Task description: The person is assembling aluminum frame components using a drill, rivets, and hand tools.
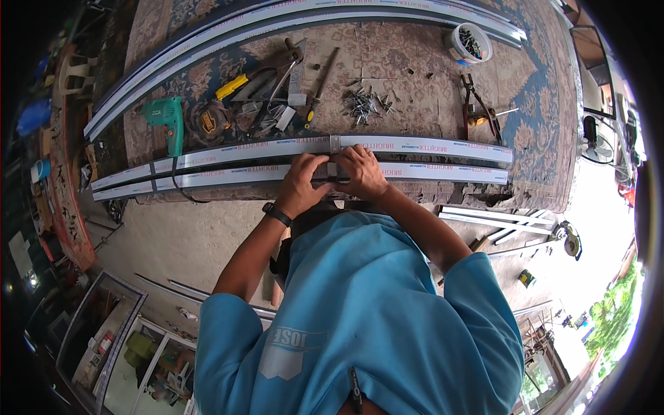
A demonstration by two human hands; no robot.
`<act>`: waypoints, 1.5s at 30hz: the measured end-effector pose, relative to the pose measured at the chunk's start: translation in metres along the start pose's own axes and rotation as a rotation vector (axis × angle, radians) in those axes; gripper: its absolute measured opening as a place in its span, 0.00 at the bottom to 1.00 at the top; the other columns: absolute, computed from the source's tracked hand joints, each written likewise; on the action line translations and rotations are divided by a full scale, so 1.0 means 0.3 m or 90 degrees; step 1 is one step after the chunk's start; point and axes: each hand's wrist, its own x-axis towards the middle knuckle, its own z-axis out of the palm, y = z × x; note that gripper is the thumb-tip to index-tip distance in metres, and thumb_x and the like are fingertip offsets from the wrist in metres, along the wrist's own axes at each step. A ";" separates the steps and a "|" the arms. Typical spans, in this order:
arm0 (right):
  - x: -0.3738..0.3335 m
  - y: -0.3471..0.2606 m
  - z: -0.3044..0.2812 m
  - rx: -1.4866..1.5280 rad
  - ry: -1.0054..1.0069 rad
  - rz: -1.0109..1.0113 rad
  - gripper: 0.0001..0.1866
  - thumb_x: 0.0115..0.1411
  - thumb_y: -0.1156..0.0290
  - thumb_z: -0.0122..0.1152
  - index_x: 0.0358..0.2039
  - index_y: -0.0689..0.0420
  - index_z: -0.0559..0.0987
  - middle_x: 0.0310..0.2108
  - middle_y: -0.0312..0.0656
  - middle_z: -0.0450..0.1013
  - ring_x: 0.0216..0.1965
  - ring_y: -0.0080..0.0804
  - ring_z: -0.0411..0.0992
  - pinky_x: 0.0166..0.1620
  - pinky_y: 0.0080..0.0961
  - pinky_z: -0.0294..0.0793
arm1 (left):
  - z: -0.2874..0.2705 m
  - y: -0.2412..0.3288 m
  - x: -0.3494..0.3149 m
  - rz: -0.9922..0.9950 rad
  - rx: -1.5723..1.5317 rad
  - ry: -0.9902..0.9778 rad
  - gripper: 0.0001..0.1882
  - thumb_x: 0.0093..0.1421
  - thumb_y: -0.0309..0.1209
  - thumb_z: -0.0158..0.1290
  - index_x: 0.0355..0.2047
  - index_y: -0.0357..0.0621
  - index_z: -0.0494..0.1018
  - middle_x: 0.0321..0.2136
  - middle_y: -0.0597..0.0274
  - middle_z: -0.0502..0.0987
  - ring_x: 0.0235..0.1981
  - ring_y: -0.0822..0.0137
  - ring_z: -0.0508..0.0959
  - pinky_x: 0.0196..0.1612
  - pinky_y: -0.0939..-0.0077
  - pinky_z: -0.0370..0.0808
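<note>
Two long aluminium profiles with white printed film lie side by side along the near edge of a carpet-covered table. The near profile [422, 173] passes under both hands, and the far profile [429, 146] runs just beyond it. My left hand [302, 183], a dark band on its wrist, is closed around the near profile at about its middle, thumb on the near side and fingers beyond. Close beside it, my right hand [362, 174] grips the same profile with bent fingers. A small metal piece [335, 144] sits across the far profile at the fingertips. Whatever lies between the thumbs is partly hidden.
Left on the table are a teal drill [166, 114], a tape measure [209, 121] and a yellow-handled tool [231, 86]. Loose rivets [365, 106], pliers [482, 107] and a white tub [456, 50] stand farther right. More profiles [304, 14] span the back.
</note>
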 end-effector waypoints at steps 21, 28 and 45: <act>0.003 0.005 0.008 -0.021 0.022 -0.018 0.29 0.48 0.55 0.75 0.50 0.52 0.81 0.44 0.39 0.72 0.50 0.41 0.69 0.53 0.40 0.69 | 0.051 0.026 0.024 -0.077 0.088 -0.017 0.19 0.56 0.29 0.65 0.46 0.40 0.73 0.27 0.52 0.78 0.30 0.52 0.81 0.33 0.60 0.77; -0.006 -0.001 -0.004 -0.021 -0.009 -0.008 0.34 0.45 0.56 0.78 0.53 0.52 0.79 0.48 0.40 0.72 0.53 0.43 0.68 0.57 0.42 0.68 | -0.090 0.024 0.024 -0.064 0.108 0.074 0.20 0.56 0.33 0.67 0.46 0.42 0.73 0.29 0.50 0.80 0.31 0.49 0.82 0.34 0.56 0.77; 0.016 -0.069 -0.041 -0.059 0.021 0.142 0.43 0.43 0.60 0.81 0.58 0.60 0.73 0.51 0.50 0.71 0.55 0.53 0.68 0.58 0.45 0.69 | -0.119 0.044 0.129 0.038 -0.115 0.030 0.12 0.61 0.25 0.55 0.45 0.45 0.70 0.22 0.55 0.78 0.25 0.54 0.81 0.27 0.59 0.74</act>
